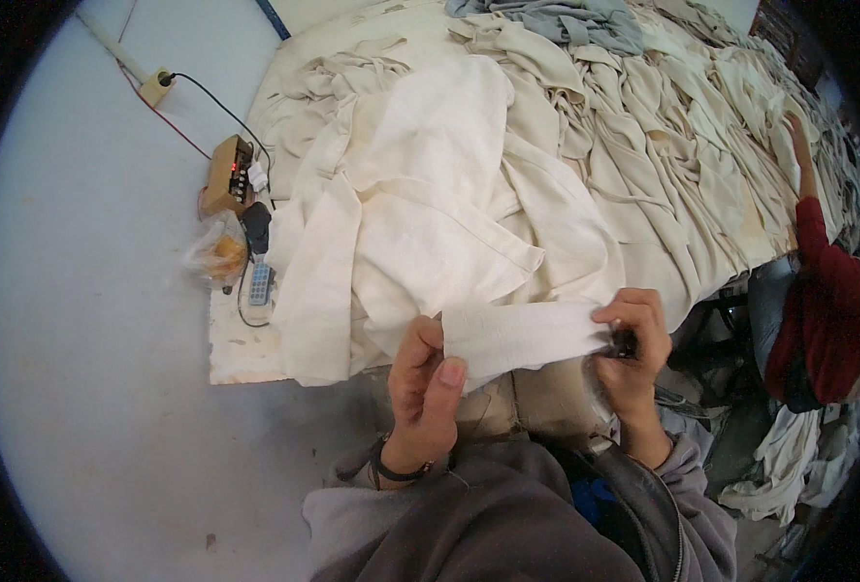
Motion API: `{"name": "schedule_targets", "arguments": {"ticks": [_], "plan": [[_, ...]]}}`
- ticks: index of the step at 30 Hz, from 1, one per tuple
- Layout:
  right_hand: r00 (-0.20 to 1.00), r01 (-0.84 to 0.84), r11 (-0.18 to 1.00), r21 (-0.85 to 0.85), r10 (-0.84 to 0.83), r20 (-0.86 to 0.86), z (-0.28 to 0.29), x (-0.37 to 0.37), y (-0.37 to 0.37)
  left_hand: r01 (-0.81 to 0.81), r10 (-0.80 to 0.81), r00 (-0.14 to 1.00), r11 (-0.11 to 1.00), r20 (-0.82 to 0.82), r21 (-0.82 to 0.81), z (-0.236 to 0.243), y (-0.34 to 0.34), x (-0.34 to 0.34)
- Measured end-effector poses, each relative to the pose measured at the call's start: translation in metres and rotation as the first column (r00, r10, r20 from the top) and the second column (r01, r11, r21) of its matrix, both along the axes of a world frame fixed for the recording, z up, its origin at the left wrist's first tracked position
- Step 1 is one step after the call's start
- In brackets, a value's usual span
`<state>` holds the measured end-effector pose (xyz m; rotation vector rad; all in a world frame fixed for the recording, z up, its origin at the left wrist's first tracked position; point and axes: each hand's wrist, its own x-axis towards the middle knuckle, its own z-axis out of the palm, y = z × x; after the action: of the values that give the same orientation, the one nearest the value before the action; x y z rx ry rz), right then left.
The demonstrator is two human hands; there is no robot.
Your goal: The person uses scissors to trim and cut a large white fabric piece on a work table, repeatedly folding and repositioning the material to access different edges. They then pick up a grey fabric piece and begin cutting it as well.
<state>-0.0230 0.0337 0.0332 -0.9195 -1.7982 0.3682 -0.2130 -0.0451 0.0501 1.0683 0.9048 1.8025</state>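
A white cloth garment (430, 223) lies spread in loose folds over the near part of the table. One folded band (527, 335) of white cloth is held up at the table's front edge, between both hands. My left hand (425, 388) pinches its left end, thumb on top and fingers behind. My right hand (636, 354) is closed at the band's right end, where the cloth puckers. Against the right palm shows a small dark object (624, 341); its kind is too hidden to tell.
Cream and beige cloth pieces (643, 165) cover the table's right side, with a grey cloth (575, 24) at the back. Left stand a brown box with a red display (227, 177), a plastic bag (218, 247) and a remote control (261, 285). A person in a red sleeve (818, 281) reaches in at right.
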Motion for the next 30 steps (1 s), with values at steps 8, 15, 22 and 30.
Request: {"name": "schedule_targets", "arguments": {"ticks": [8,15,22,30], "plan": [[0.993,0.083,0.988,0.133,-0.093,0.072,0.02,0.012,0.009,-0.183,0.188,0.982,0.974,-0.023,0.134,0.001,-0.006,-0.006],[0.977,0.154,0.981,0.116,-0.169,0.132,0.028,0.026,0.018,-0.274,0.249,0.959,0.933,0.132,0.231,0.022,-0.013,-0.028],[0.994,-0.044,0.997,0.06,0.05,-0.1,0.018,0.05,0.026,-0.57,0.626,0.773,0.756,-0.101,0.322,0.034,-0.005,-0.051],[0.656,-0.508,0.797,-0.327,0.112,-0.746,0.014,0.05,0.034,-0.386,0.373,0.912,0.921,0.171,0.049,0.016,-0.006,-0.056]]}}
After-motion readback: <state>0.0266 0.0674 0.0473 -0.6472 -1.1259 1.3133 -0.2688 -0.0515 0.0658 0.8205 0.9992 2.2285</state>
